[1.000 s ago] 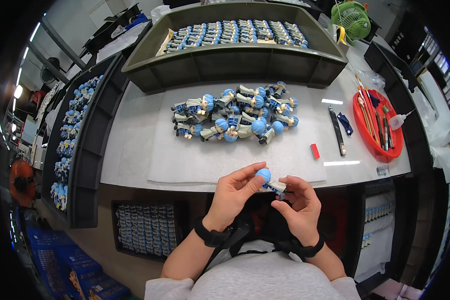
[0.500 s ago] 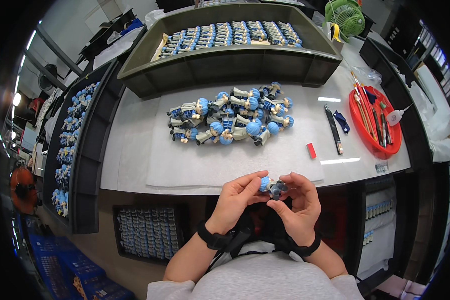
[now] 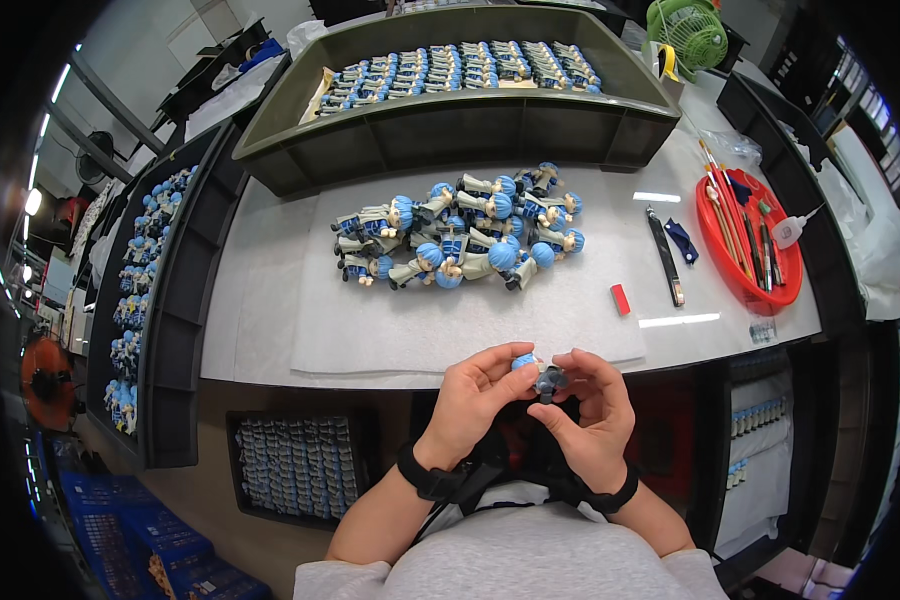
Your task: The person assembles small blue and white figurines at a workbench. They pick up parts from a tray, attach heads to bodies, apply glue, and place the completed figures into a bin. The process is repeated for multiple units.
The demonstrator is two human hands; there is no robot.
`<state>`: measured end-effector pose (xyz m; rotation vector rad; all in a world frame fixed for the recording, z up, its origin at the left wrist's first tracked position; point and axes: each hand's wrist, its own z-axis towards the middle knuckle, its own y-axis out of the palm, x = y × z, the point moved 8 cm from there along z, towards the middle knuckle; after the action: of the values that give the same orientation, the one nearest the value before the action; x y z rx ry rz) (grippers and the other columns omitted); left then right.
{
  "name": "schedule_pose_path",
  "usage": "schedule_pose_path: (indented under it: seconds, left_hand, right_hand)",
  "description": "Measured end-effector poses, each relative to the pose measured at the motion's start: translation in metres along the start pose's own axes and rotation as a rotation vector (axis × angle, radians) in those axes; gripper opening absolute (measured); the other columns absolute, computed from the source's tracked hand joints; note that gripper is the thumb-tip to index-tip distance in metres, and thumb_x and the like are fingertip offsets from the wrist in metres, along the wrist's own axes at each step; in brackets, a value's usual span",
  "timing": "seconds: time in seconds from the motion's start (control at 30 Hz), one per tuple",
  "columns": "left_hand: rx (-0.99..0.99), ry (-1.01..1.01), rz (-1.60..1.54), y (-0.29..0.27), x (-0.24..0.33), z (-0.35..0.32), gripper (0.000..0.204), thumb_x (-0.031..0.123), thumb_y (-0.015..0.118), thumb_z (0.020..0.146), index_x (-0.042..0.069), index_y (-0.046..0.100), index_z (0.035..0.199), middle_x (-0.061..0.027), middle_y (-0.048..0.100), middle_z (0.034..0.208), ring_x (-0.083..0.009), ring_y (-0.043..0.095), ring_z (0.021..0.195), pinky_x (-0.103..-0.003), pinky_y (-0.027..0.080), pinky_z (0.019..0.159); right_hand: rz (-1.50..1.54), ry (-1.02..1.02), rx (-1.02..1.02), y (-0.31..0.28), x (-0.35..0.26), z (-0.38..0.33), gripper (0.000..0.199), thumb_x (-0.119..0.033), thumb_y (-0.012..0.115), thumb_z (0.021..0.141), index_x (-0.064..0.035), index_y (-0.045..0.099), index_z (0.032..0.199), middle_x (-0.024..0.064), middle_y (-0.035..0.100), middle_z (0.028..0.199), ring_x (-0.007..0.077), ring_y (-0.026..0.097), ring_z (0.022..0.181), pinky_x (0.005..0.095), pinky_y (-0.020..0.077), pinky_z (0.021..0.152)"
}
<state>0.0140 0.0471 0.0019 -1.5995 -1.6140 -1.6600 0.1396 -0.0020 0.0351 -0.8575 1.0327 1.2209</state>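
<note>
Just off the table's near edge, a small blue-haired figurine [image 3: 547,382] with a dark grey lower body is held between my hands. My left hand [image 3: 473,398] pinches it by the head end, thumb and fingers closed. The curled fingers and thumb of my right hand [image 3: 595,415] close on its dark lower end, hiding part of it. Beyond them, a loose pile of similar figurines [image 3: 460,235] with blue hair and pale coats lies on a white sheet [image 3: 410,335].
A large olive bin [image 3: 450,140] of lined-up figurines stands behind the pile. To the right are a red block [image 3: 621,300], a dark slim tool [image 3: 664,255] and a red tray [image 3: 712,235] of brushes. A black crate [image 3: 175,370] with figurines flanks the left side.
The figurine has turned a little in my fingers and shifted slightly left. My right hand has moved slightly left with it. The pile looks the same.
</note>
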Motion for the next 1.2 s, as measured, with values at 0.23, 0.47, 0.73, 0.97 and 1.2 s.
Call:
schedule_pose_path:
  seconds: [0.23, 0.47, 0.73, 0.97, 1.2]
  left_hand:
    - [-0.066, 0.320, 0.107, 0.010, 0.020, -0.002, 0.043, -0.004, 0.064, 0.082, -0.004, 0.051, 0.122, -0.0198, 0.050, 0.129, -0.0227, 0.056, 0.111, -0.034, 0.049, 0.093]
    - [-0.065, 0.374, 0.051, 0.002, 0.020, 0.000, 0.025, -0.006, 0.056, 0.086, -0.003, 0.055, 0.111, -0.0242, 0.050, 0.128, -0.0308, 0.053, 0.116, -0.041, 0.048, 0.095]
    - [-0.030, 0.339, -0.016, -0.001, 0.017, 0.001, 0.023, -0.009, 0.053, 0.086, -0.002, 0.052, 0.108, -0.0227, 0.055, 0.120, -0.0295, 0.054, 0.115, -0.039, 0.047, 0.096]
    - [-0.114, 0.377, 0.204, 0.032, 0.017, 0.002, 0.034, -0.015, 0.061, 0.077, -0.004, 0.055, 0.109, -0.0213, 0.056, 0.119, -0.0280, 0.053, 0.116, -0.037, 0.049, 0.094]
    - [0.031, 0.484, 0.528, 0.041, 0.015, 0.024, 0.025, -0.009, 0.056, 0.081, -0.001, 0.058, 0.105, -0.0175, 0.056, 0.119, -0.0215, 0.058, 0.103, -0.030, 0.047, 0.087]
  right_hand:
    - [0.303, 0.179, 0.044, -0.001, 0.015, -0.003, 0.060, 0.006, 0.072, 0.075, 0.0006, 0.043, 0.127, 0.0130, 0.055, 0.116, 0.0144, 0.056, 0.098, 0.0260, 0.0511, 0.080]
    - [0.251, 0.165, 0.038, -0.005, 0.024, -0.007, 0.056, 0.012, 0.066, 0.077, -0.0006, 0.044, 0.127, 0.0125, 0.054, 0.116, 0.0183, 0.055, 0.107, 0.0276, 0.0515, 0.085]
    - [0.179, 0.111, 0.002, -0.003, 0.019, -0.007, 0.053, 0.008, 0.067, 0.077, 0.0002, 0.046, 0.125, 0.0120, 0.056, 0.114, 0.0171, 0.057, 0.105, 0.0282, 0.0490, 0.088]
    - [-0.050, 0.112, 0.038, -0.037, 0.011, 0.000, 0.025, 0.002, 0.064, 0.084, 0.0022, 0.060, 0.109, 0.0093, 0.060, 0.105, 0.0122, 0.060, 0.093, 0.0231, 0.0507, 0.076]
    - [-0.066, -0.003, 0.605, -0.207, 0.006, -0.039, 0.024, -0.002, 0.066, 0.083, 0.0000, 0.062, 0.107, 0.0053, 0.065, 0.096, 0.0085, 0.060, 0.079, 0.0239, 0.0497, 0.068]
